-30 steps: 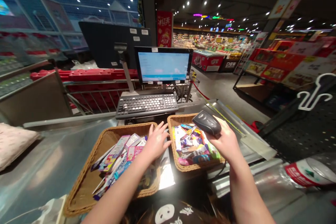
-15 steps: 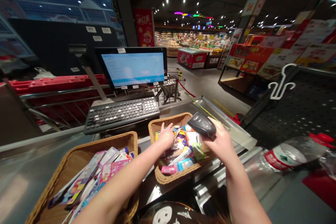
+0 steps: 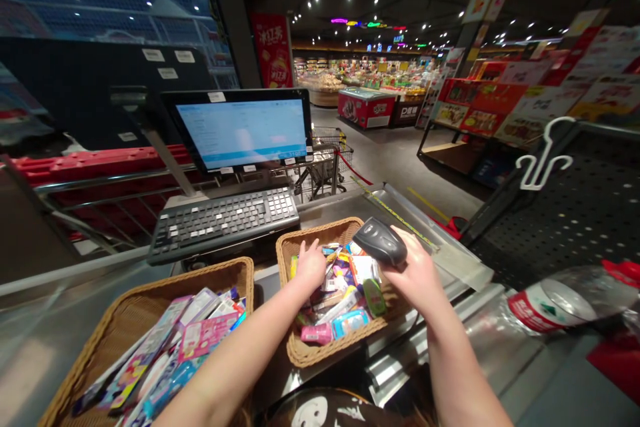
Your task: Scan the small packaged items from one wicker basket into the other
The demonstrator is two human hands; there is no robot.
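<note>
Since the earlier view, the left hand (image 3: 310, 265) has moved from the gap between two baskets down into the brown wicker basket (image 3: 283, 280) on the right. Its fingers are half open and rest on small colourful packets (image 3: 345, 300), but I cannot tell if they have hold of one. The right hand (image 3: 415, 277) is closed around a black handheld barcode scanner (image 3: 379, 241) and holds it just above the far edge of this basket. Beside it, on the left, stands a second brown wicker basket (image 3: 200, 277) with long pink and white boxes (image 3: 205, 337). Both baskets are on a grey steel desk (image 3: 330, 208), in front of a black keyboard (image 3: 223, 223) and a bright flat monitor (image 3: 241, 130).
</note>
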